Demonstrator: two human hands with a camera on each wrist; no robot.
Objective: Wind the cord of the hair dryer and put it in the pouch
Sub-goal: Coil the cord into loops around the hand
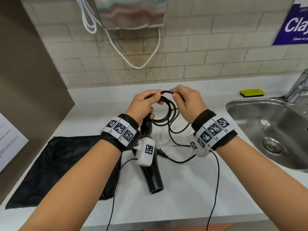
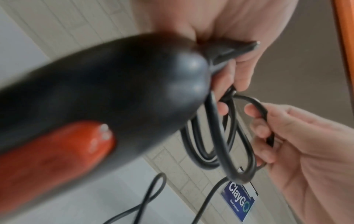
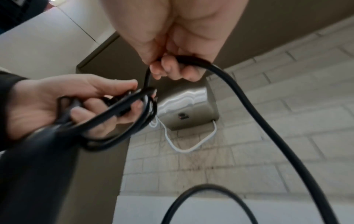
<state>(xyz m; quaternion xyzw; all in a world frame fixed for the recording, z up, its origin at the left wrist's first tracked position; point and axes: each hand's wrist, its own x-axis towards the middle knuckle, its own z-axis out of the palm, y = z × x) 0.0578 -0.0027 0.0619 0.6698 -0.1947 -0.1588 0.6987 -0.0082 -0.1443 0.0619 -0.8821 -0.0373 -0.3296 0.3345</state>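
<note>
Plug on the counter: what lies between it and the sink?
In the head view, loose black cord trails from the plug toward the sink; then the right forearm crosses above, then bare white counter.

Black hair dryer point(image 1: 150, 170) with red switch, cord point(image 1: 165, 114) partly coiled above counter; flat black pouch point(image 1: 55, 165) beside.

Even, bright indoor light, soft shadows on the white tabletop point(image 1: 191, 180). Head view sharp, walls bowed at edges. Glare on steel sink point(image 1: 273, 120) and wall dryer point(image 1: 133, 12). Wrist views soft; hair dryer point(image 2: 95, 98) close-up blurred, cord point(image 3: 258, 121) smeared.
</note>
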